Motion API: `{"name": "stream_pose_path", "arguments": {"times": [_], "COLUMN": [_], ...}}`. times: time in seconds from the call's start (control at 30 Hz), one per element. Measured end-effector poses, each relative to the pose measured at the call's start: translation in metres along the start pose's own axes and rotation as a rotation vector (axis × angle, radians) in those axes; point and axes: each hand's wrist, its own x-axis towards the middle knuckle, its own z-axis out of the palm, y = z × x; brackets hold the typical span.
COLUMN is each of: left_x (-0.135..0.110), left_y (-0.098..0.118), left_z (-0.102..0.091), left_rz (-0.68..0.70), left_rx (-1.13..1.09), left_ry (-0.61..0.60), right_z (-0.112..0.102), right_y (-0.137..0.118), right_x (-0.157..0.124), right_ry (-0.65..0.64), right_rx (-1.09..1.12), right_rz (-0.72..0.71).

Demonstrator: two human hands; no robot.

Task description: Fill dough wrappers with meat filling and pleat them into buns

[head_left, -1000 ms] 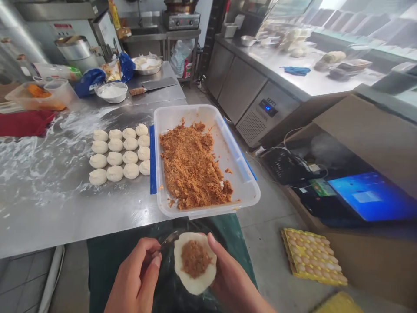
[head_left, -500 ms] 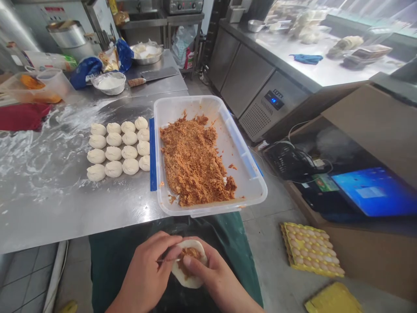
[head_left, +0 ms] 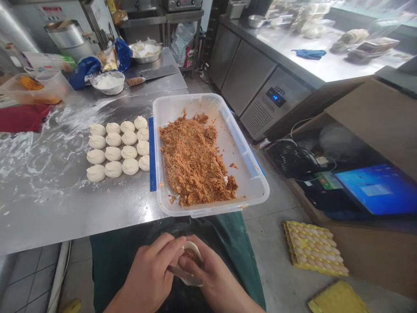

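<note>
My right hand (head_left: pixel 213 278) cups a round of white dough (head_left: pixel 192 253) with brown filling in it, fingers folded over its edge. My left hand (head_left: pixel 151 274) grips a thin metal spoon (head_left: pixel 182 274) and presses against the dough. Both hands are low, over my dark green apron (head_left: pixel 110 256), just below the table's front edge. A clear plastic tub (head_left: pixel 243 152) of shredded brown filling (head_left: pixel 193 158) sits on the steel table (head_left: pixel 48 204) above my hands. Several white dough balls (head_left: pixel 117 145) lie in rows left of the tub.
At the table's back stand a bowl of flour (head_left: pixel 108 81), a cleaver (head_left: pixel 153 76), blue bags (head_left: pixel 83 69), a plastic container (head_left: pixel 39 87) and a red cloth (head_left: pixel 21 117). An egg tray (head_left: pixel 314 248) lies on the floor at right, near a lit screen (head_left: pixel 378 187) and steel counters (head_left: pixel 260 78).
The dough lay open and flat on my right hand a second ago. My right fingers have since closed it around the filling, and my left hand has moved in with the spoon.
</note>
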Motion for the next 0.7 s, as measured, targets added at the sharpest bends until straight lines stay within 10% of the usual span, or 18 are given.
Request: {"name": "stream_pose_path", "arguments": {"times": [0.7], "left_x": [0.0], "left_y": [0.002], "left_z": [0.001], "left_rz": [0.057], "left_rx": [0.238], "left_ry": [-0.19], "right_z": [-0.007], "right_y": [-0.023], "right_x": [0.006], "right_ry": [-0.03], "right_rx": [-0.511], "right_rz": [0.049]}}
